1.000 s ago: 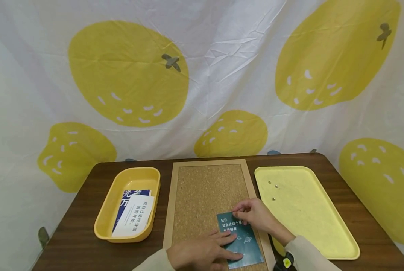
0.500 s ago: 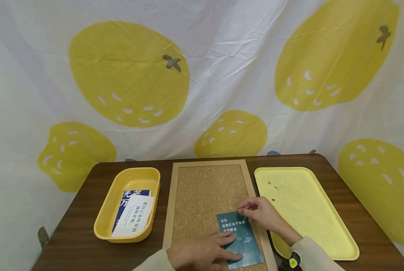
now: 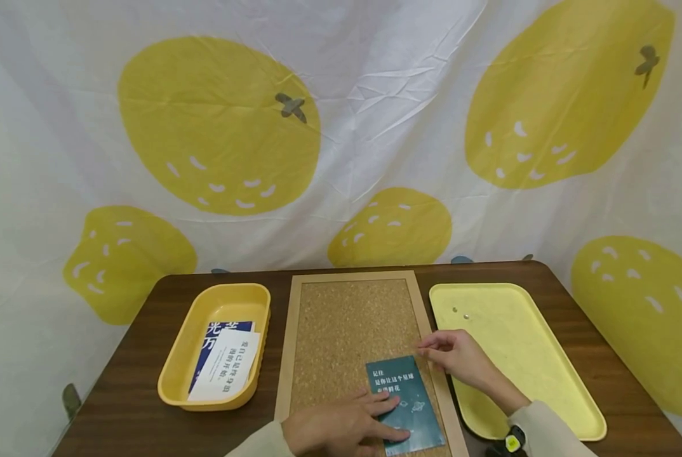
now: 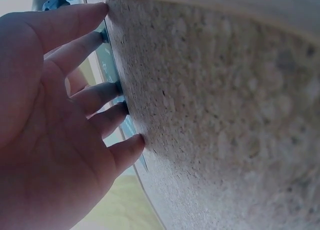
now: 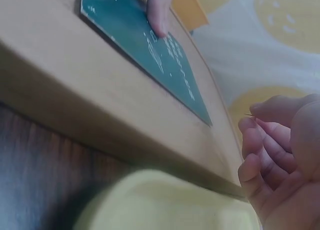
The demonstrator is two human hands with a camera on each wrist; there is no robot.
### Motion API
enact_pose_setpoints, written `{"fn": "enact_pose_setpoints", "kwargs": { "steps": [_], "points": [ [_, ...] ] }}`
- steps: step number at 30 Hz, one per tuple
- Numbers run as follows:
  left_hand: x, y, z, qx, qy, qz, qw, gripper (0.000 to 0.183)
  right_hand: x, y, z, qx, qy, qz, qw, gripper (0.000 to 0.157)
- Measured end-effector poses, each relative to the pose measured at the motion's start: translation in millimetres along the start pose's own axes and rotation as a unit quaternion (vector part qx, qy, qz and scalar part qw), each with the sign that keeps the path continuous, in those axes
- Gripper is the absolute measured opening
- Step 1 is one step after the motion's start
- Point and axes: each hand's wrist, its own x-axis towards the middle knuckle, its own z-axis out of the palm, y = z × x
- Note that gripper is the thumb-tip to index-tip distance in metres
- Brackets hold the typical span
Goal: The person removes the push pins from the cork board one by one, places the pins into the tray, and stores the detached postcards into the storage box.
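A dark teal card [image 3: 407,395] with white writing lies on the lower right of the cork board [image 3: 352,324]. My left hand [image 3: 349,420] rests on it with spread, fairly straight fingers; in the left wrist view the fingertips [image 4: 116,90] press down along the card and cork. My right hand [image 3: 461,357] is held just beyond the card's upper right corner, over the board's wooden frame and apart from the card. Between its thumb and index finger it pinches a thumbtack, whose thin point [image 5: 248,114] sticks out in the right wrist view; the head is hidden by the fingers.
A yellow tray [image 3: 524,355] stands to the right, with small thumbtacks [image 3: 466,316] near its upper left. On the left, an orange-yellow basket [image 3: 169,374] holds a white card [image 3: 227,365] over a blue card [image 3: 202,355]. A lemon-print cloth [image 3: 375,127] hangs behind the table.
My right hand has moved away from the card's upper right corner, to the right toward the tray, and now covers one thumbtack there. The left hand and card have stayed in place.
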Motion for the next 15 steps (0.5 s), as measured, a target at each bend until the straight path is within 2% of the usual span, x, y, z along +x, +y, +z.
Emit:
{"fn": "enact_pose_setpoints", "kwargs": {
  "steps": [9, 15],
  "points": [
    [1.5, -0.9, -1.3, -0.003, -0.008, 0.001, 1.0000, 0.052, -4, 5, -11.2, -0.019, 0.013, 0.010, 1.000, 0.020],
    [11.7, -16.0, 13.6, 0.014, 0.003, 0.010, 0.9998, 0.053, -7, 7, -22.3, -0.030, 0.025, 0.006, 0.999, 0.017]
  ]
}}
